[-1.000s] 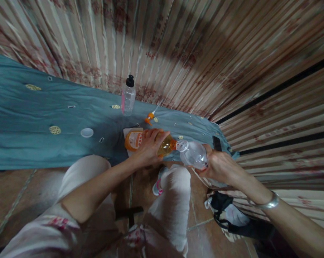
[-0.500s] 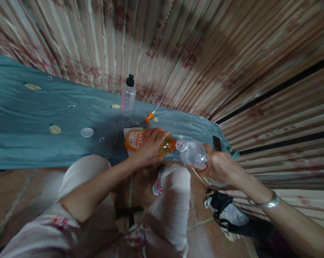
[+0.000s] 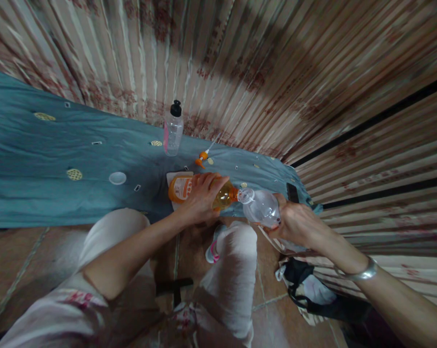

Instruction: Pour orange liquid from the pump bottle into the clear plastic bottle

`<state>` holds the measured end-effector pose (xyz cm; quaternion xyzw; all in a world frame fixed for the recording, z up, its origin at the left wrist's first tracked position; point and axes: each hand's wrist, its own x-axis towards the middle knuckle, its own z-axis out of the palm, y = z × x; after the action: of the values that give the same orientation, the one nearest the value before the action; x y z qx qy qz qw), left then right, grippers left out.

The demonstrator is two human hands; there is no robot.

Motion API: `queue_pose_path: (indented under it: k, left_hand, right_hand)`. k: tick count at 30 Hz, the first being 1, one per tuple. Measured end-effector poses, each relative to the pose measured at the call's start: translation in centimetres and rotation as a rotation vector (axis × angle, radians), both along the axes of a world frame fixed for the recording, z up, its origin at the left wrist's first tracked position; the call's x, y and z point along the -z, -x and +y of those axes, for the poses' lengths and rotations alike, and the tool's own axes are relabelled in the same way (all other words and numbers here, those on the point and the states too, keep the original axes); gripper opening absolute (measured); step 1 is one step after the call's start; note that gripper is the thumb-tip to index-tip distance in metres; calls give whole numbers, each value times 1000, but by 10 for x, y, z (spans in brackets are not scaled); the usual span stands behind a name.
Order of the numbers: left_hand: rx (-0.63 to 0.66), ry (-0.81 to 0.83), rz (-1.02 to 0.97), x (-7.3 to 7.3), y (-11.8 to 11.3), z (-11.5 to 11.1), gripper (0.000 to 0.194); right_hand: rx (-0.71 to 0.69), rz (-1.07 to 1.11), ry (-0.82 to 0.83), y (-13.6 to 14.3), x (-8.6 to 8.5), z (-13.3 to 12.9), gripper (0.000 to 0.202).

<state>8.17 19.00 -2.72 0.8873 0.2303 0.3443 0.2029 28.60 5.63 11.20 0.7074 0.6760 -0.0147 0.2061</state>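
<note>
The amber bottle (image 3: 224, 195) was positioned over the front edge of the cloth-covered bench (image 3: 26, 159), its neck at the mouth of the clear bottle (image 3: 262, 208); insertion could not be determined. Your left hand (image 3: 202, 195) gripped the amber bottle's body; your right hand (image 3: 293, 220) gripped the clear bottle's base end. Behind these, an orange pump head (image 3: 203, 157) lay on the bench, with a black-capped bottle (image 3: 173, 136) upright to its left. A pale disc (image 3: 117, 178) lay farther left.
</note>
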Motion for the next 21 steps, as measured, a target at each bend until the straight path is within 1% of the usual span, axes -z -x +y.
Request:
queue_pose_path:
  k: [10,16,21]
  left_hand:
    - [-1,14,-1,-1,0,1,82]
    - [-9,4,3,-3,0,0,78]
    - [-8,13,11,-4,1,0,80]
  right_hand:
    - [26,-15,12,1,-1,1,46]
    - [31,-22,13,-3,3,1,48]
    - [29,-15,16,-2,1,1,51]
